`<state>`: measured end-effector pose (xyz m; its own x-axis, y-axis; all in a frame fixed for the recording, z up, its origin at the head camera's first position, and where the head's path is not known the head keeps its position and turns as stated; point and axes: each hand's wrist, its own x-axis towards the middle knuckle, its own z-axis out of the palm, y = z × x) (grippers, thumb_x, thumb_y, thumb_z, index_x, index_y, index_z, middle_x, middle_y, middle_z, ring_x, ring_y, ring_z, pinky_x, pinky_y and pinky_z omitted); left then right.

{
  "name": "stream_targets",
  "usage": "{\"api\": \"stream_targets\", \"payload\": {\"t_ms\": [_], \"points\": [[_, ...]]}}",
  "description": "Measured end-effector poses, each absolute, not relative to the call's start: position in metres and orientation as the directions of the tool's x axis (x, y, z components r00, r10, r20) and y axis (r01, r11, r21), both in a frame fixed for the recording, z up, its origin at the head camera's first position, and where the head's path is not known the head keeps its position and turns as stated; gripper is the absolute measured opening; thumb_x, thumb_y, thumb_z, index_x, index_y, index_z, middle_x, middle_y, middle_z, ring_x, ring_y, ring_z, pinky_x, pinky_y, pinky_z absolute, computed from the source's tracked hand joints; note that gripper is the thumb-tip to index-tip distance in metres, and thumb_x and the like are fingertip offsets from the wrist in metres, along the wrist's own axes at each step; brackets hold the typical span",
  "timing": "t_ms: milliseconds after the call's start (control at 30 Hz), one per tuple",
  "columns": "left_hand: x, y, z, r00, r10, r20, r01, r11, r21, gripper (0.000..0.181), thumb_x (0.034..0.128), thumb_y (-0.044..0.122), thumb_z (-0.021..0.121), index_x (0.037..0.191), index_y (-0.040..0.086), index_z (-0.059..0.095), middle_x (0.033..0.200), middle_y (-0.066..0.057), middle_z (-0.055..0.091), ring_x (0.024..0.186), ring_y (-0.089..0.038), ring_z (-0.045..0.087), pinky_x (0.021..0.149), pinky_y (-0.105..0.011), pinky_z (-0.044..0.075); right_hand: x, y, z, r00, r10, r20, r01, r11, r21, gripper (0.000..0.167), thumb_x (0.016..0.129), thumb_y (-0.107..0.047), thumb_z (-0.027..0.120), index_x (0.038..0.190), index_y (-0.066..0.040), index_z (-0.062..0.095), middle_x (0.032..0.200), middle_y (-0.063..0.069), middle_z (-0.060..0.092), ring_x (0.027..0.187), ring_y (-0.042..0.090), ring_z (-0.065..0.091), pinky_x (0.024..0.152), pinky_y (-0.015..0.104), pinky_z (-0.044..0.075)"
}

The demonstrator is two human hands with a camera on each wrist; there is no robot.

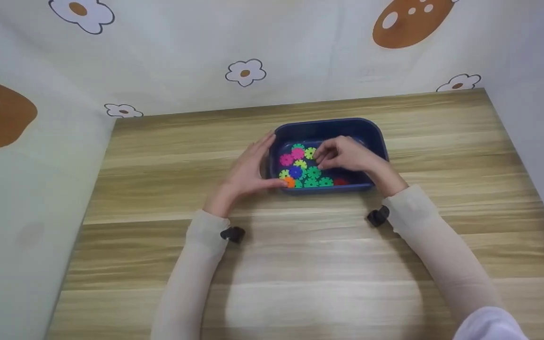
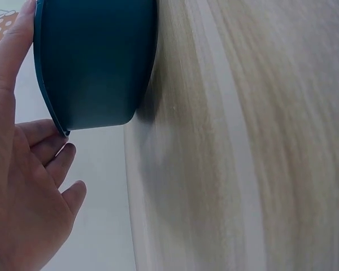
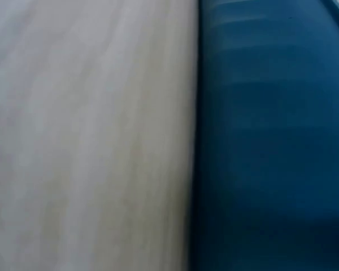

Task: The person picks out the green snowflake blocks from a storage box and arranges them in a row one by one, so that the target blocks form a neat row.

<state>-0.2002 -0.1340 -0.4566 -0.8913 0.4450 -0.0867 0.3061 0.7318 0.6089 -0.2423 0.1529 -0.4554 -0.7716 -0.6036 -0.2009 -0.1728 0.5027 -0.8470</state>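
A dark blue tray (image 1: 328,190) holds several small notched discs: green (image 1: 313,172), pink (image 1: 286,159), yellow, dark blue (image 1: 295,172), orange and red. My left hand (image 1: 246,175) spans its left end, fingers along the far left side and thumb on the near rim by the orange disc. In the left wrist view, that hand (image 2: 31,186) grips the rim of the tray (image 2: 96,68). Inside the tray, my right hand (image 1: 345,154) hovers over the discs, fingers bent and parted from the thumb; no disc shows between them. The right wrist view shows only the tray's outer wall (image 3: 277,141), not the hand.
The tray stands on a wood-grain table (image 1: 158,189), near its far edge. Behind the table hangs a pale sheet (image 1: 177,61) with flowers and brown shapes. Dark wrist cameras show at both cuffs, above bare wood in front of the tray.
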Motion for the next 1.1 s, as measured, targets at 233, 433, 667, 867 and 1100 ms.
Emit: {"api": "stream_targets", "payload": {"t_ms": [233,433,667,867,1100], "points": [[-0.201,-0.134,-0.456,-0.889,0.452,-0.071,0.318,0.722,0.615,0.115,0.0753,0.057,0.08,0.162,0.021,0.014,0.17,0.002,0.009,0.157,-0.025,0.013,0.13,-0.043,0.009,-0.243,0.152,-0.459,-0.767,-0.601,-0.226,-0.176,0.536,-0.826,0.024,0.088,-0.002,0.072,0.111,0.005,0.071,0.107,0.023,0.073,0.088,0.015,0.072,0.075,0.015,0.057],[-0.199,-0.134,-0.455,-0.891,0.447,-0.085,0.307,0.728,0.613,0.115,0.0748,0.058,0.08,0.162,0.022,0.013,0.17,0.004,0.009,0.157,-0.024,0.012,0.13,-0.043,0.008,-0.242,0.148,-0.46,-0.771,-0.601,-0.209,-0.247,0.585,-0.773,0.027,0.083,-0.003,0.078,0.109,0.003,0.073,0.102,0.019,0.075,0.09,0.02,0.071,0.079,0.023,0.059],[-0.2,-0.134,-0.455,-0.894,0.437,-0.094,0.293,0.732,0.615,0.113,0.0755,0.059,0.079,0.161,0.024,0.014,0.17,0.007,0.009,0.157,-0.024,0.014,0.129,-0.048,0.012,-0.24,0.143,-0.461,-0.761,-0.626,-0.168,-0.345,0.611,-0.713,0.027,0.08,0.0,0.08,0.106,0.0,0.075,0.098,0.017,0.073,0.09,0.024,0.069,0.083,0.038,0.061],[-0.2,-0.135,-0.458,-0.896,0.438,-0.07,0.304,0.722,0.622,0.113,0.0754,0.057,0.08,0.161,0.022,0.015,0.17,0.006,0.012,0.157,-0.022,0.015,0.129,-0.046,0.013,-0.242,0.139,-0.462,-0.753,-0.642,-0.142,-0.406,0.624,-0.668,0.022,0.08,0.0,0.08,0.101,-0.002,0.076,0.095,0.015,0.074,0.088,0.025,0.069,0.081,0.039,0.06],[-0.2,-0.134,-0.459,-0.897,0.436,-0.071,0.303,0.725,0.619,0.113,0.0751,0.059,0.08,0.161,0.022,0.016,0.169,0.007,0.012,0.157,-0.021,0.014,0.129,-0.043,0.011,-0.242,0.142,-0.463,-0.752,-0.64,-0.155,-0.382,0.616,-0.689,0.017,0.081,0.0,0.079,0.097,-0.001,0.074,0.095,0.015,0.074,0.087,0.024,0.069,0.081,0.039,0.06]]}}
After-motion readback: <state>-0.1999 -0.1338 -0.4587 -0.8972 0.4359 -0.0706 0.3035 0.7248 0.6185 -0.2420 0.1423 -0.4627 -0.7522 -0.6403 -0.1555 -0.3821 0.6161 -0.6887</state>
